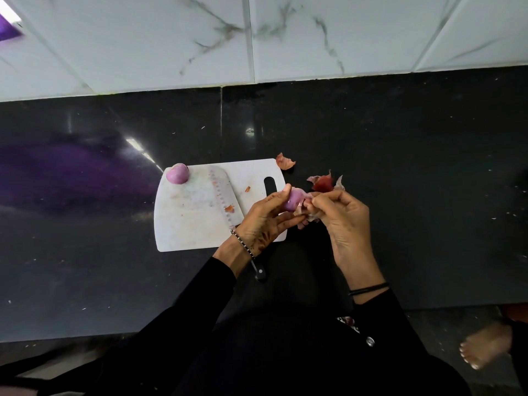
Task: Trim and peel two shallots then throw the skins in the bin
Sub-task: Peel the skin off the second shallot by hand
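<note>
Shallot on board, knife right of it

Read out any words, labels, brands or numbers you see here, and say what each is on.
No readable text anywhere. The knife blade shows only a row of dimples, the cutting board is plain white, and the wall tiles carry only marble veining.

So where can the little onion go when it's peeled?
The cutting board is bare left of the knife, nearer than the peeled shallot. The dark counter right of the loose skins is open too. It's crowded by the board's handle slot, around the shallot being peeled.
</note>
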Demonstrator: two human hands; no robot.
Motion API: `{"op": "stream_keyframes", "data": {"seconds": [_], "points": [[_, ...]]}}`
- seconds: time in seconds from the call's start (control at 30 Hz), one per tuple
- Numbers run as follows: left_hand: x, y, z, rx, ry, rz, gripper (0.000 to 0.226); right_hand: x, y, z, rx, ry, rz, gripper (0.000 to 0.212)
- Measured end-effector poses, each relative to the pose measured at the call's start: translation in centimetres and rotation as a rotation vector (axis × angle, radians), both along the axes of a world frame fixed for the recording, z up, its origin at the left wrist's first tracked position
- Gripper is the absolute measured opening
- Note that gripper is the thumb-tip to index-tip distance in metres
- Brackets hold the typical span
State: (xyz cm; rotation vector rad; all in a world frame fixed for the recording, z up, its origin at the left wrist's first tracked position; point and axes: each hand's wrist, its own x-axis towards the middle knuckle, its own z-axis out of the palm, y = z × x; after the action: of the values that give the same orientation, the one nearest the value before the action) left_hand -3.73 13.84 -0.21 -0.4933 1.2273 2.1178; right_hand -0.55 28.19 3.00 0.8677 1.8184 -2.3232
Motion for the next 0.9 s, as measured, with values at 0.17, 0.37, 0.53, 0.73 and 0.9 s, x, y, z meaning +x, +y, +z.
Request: {"op": "stream_keyframes", "data": {"seconds": [0.17, 0.37, 0.53, 0.73, 0.9], "points": [[0.3, 0.5, 0.2, 0.010, -0.066, -0.009, 0.060, -0.3, 0.1, -0.1, -0.148, -0.009, -0.056, 0.014], [0.2, 0.0, 0.7, 0.070, -0.102, 0.014, 0.062, -0.1, 0.7, -0.1, -0.222, -0.007, -0.076, 0.014], [0.2, -0.1, 0.8, 0.053, -0.108, 0.026, 0.066, -0.2, 1.4, -0.4, -0.095, 0.011, -0.184, 0.010], [0.1, -0.1, 0.5, 0.048, -0.122, 0.037, 0.070, -0.1, 2.3, -1.2, 0.170, 0.001, -0.185, 0.009], [0.1, -0.1, 0.4, 0.028, -0.114, 0.011, 0.069, 0.2, 2.1, -2.1, 0.469, -0.035, -0.039, 0.017]]}}
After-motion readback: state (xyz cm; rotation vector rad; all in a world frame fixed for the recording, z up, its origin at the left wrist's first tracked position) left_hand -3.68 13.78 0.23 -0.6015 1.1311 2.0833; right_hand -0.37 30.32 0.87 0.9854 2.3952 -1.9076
